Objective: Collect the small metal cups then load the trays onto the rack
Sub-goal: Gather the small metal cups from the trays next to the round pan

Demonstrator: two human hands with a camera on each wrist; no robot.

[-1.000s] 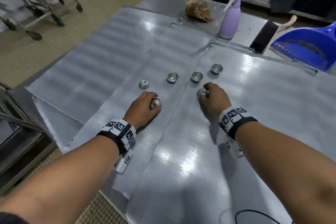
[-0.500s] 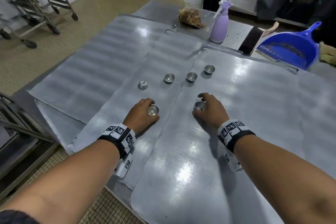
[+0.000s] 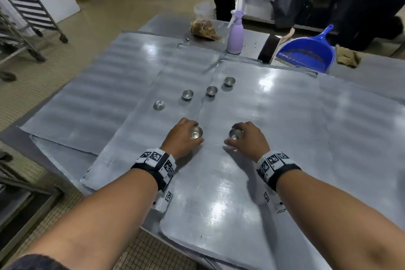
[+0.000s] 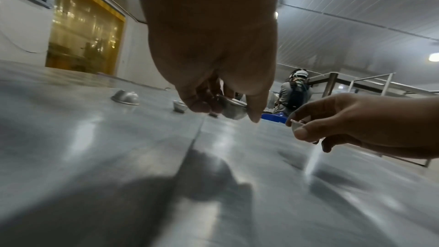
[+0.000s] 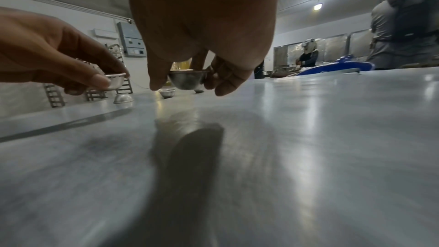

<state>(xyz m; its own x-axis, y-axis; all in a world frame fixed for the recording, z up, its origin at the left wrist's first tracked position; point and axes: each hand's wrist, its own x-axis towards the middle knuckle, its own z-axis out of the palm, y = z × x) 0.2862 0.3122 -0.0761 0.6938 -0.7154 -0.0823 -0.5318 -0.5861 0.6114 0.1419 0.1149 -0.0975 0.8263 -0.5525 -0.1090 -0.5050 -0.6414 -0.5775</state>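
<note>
My left hand (image 3: 183, 138) pinches a small metal cup (image 3: 196, 132) just above the tray; the same cup (image 4: 231, 109) shows between its fingertips in the left wrist view. My right hand (image 3: 249, 139) pinches another cup (image 3: 235, 133), seen as a dark cup (image 5: 187, 81) in the right wrist view. Three upright cups (image 3: 187, 94) (image 3: 211, 91) (image 3: 229, 81) and one upturned cup (image 3: 159, 105) sit in a row further back. Large flat metal trays (image 3: 274, 138) overlap on the table.
A purple spray bottle (image 3: 235, 35), a bag of brown food (image 3: 205, 29), a blue dustpan (image 3: 306, 52) and a cloth (image 3: 347, 57) stand along the far edge. Wheeled racks (image 3: 24, 13) are at the far left. People stand beyond the table.
Both hands have drawn back toward me, each carrying its cup, and have come closer together. The cups in the back row have not moved.
</note>
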